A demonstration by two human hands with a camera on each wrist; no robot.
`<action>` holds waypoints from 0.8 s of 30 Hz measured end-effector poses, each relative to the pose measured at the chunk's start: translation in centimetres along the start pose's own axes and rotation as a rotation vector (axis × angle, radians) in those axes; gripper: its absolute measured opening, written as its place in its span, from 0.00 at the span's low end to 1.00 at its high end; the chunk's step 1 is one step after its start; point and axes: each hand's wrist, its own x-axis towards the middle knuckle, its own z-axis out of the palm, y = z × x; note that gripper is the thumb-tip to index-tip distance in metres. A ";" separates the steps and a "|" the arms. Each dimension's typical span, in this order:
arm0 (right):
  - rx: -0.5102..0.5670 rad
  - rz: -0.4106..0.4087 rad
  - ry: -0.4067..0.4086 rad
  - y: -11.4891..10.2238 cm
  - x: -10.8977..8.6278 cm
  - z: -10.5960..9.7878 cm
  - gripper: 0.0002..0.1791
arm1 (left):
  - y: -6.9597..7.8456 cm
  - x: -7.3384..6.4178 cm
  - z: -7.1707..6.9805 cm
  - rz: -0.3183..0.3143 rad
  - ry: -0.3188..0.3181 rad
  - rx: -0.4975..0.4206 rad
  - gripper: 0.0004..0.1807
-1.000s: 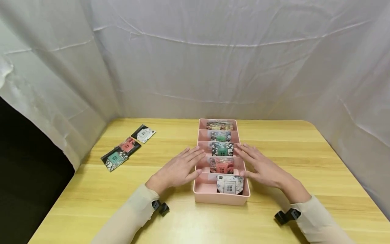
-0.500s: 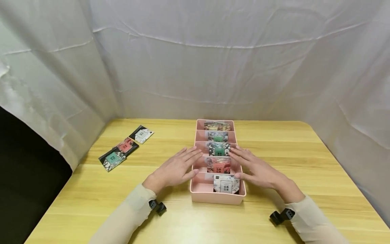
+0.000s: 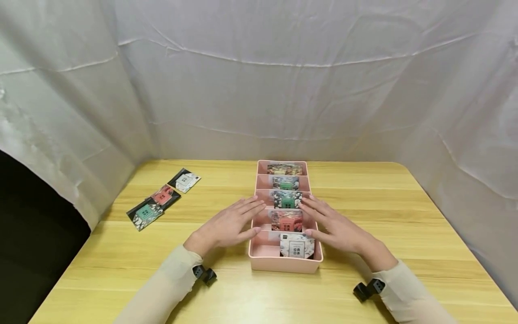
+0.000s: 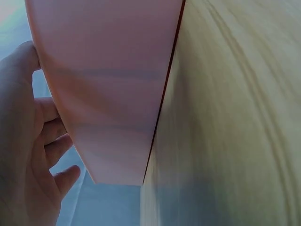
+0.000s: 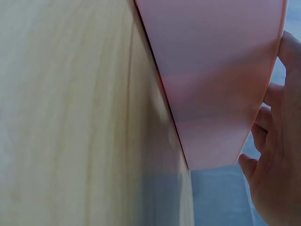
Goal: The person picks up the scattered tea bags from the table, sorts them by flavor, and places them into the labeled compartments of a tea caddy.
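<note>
A long pink divided box (image 3: 284, 264) stands on the table, each compartment holding upright tea sachets. The front one holds a white sachet (image 3: 297, 246); behind it are a red sachet (image 3: 286, 220), a green and black one (image 3: 288, 200), a blue-green one (image 3: 285, 183) and a yellowish one (image 3: 284, 169). My left hand (image 3: 229, 225) rests on the box's left rim with fingers straight. On the opposite rim lies my right hand (image 3: 339, 225), fingers likewise extended. Both wrist views show fingertips at the rim, above the box's side wall (image 4: 108, 94).
On the wooden table (image 3: 404, 216), to the left, lie loose sachets: a white one (image 3: 185, 180), a red one (image 3: 162, 196) and a green one (image 3: 145, 213). A pale curtain (image 3: 259, 103) hangs around the back and sides.
The whole head view has shifted slightly, so box, hands and sachets sit further left in it. Both hands stay on the box rims.
</note>
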 end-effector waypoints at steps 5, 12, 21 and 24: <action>-0.007 0.002 -0.007 0.0 -0.1 0.0 0.40 | -0.1 0.0 0.0 -0.008 -0.008 -0.047 0.39; -0.066 -0.027 0.001 0.1 0.0 0.0 0.39 | -0.7 -0.3 0.1 -0.041 0.028 -0.102 0.40; -0.145 -0.044 0.002 0.0 0.0 -0.1 0.40 | -2.2 -1.6 -0.1 -0.130 0.063 -0.093 0.39; -0.152 -0.049 0.003 0.0 0.0 0.0 0.39 | -2.8 -2.2 -0.2 -0.159 0.057 -0.082 0.39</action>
